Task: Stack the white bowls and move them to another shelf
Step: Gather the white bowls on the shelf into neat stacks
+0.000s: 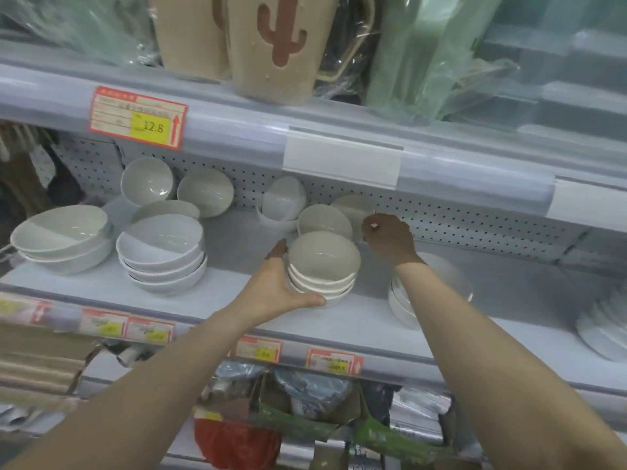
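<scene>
One white bowl stack (323, 270) in left hand (275, 287)

A red-bordered price tag (138, 117) on the upper shelf edge (237, 137), upper left of the frame, reads "12.8" on its yellow patch. The lower shelf's tags (334, 361) are too blurred to read.

The pale shelf (237, 245) carries stacked and leaning white bowls (163, 256).
</scene>
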`<state>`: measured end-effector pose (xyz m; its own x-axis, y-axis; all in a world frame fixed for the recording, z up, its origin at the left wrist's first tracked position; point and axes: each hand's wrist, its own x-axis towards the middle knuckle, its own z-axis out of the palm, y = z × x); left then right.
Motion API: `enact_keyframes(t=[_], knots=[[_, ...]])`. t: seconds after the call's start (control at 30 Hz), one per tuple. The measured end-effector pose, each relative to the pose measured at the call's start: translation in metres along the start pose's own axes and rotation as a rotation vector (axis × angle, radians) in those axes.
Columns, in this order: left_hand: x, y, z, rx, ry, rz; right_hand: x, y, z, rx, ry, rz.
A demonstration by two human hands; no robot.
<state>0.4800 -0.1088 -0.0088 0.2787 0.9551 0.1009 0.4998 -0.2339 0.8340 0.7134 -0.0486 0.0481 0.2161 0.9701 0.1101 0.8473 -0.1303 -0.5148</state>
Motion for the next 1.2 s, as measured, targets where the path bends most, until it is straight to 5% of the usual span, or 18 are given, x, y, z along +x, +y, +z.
enact_keyframes(t=[0.5,0.63,0.97,1.2], knots=[[0.020,-0.026,0.011,-0.132,-0.055,0.112,0.055,-0.003,0.049,-0.069,-0.178,0.233],[0.024,-0.026,0.017,-0.138,-0.026,0.094,0.054,-0.011,0.049,-0.044,-0.089,0.263],[0.008,-0.036,0.001,-0.131,0.018,0.062,0.036,-0.021,0.010,0.238,0.186,0.299],[-0.006,-0.043,-0.025,-0.162,0.067,-0.016,-0.011,-0.049,-0.004,0.542,0.092,0.226]])
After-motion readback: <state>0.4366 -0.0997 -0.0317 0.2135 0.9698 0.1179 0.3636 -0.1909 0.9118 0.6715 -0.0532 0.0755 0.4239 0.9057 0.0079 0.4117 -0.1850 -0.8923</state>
